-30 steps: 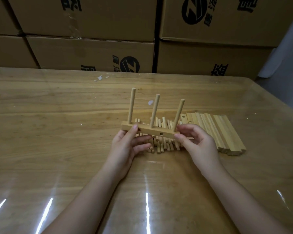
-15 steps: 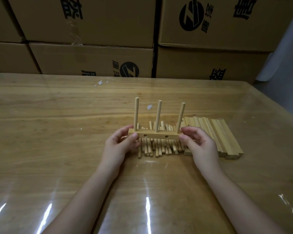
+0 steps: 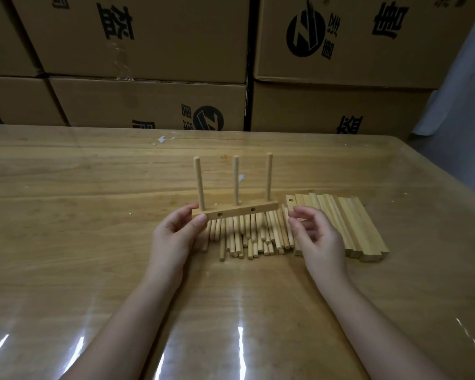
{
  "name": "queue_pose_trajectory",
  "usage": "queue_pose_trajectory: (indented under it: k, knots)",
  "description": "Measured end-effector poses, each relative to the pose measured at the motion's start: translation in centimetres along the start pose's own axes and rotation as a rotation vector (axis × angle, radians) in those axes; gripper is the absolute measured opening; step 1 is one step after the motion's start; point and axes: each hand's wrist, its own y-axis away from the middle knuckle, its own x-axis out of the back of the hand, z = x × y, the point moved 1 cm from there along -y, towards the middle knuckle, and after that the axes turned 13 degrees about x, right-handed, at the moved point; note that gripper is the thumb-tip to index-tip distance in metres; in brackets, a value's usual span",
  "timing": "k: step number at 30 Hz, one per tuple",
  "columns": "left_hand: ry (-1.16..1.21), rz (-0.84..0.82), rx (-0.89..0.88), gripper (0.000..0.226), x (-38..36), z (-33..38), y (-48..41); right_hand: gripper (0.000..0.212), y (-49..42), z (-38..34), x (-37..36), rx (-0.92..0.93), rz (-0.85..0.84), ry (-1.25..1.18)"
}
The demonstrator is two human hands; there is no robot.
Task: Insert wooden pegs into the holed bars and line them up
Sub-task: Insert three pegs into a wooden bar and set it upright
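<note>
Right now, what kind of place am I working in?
Probably a warehouse or small workshop: stacked printed cardboard boxes stand behind a plastic-covered wooden table, where loose pegs and holed bars lie near the pegged bar the left hand holds.

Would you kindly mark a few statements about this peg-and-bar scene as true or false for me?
1. Three pegs stand upright in the holed bar. True.
2. Both hands grip that bar. False: only the left hand holds it, at its left end; the right hand is off it and holds nothing.
3. The spare bars lie to the right of the loose pegs. True.
4. The held bar's near side shows four empty holes. False: two holes show there.
5. Cardboard boxes stand behind the table. True.
</note>
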Motion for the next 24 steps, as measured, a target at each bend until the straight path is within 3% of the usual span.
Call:
queue_pose_trajectory:
  k: [6,17,24]
  knots:
    - [-0.049,0.194,-0.017,0.025,1.7,1.0,-0.5,0.019,0.1,0.3,-0.1,0.038,-0.027,0.041]
    - [-0.086,0.365,0.020,0.033,2.1,3.5,-5.5,0.009,0.0,0.5,-0.2,0.081,-0.031,0.069]
    - [-0.431,0.371,-0.041,0.037,-0.1,5.5,-10.7,0.011,0.0,0.5,-0.2,0.093,-0.042,0.100]
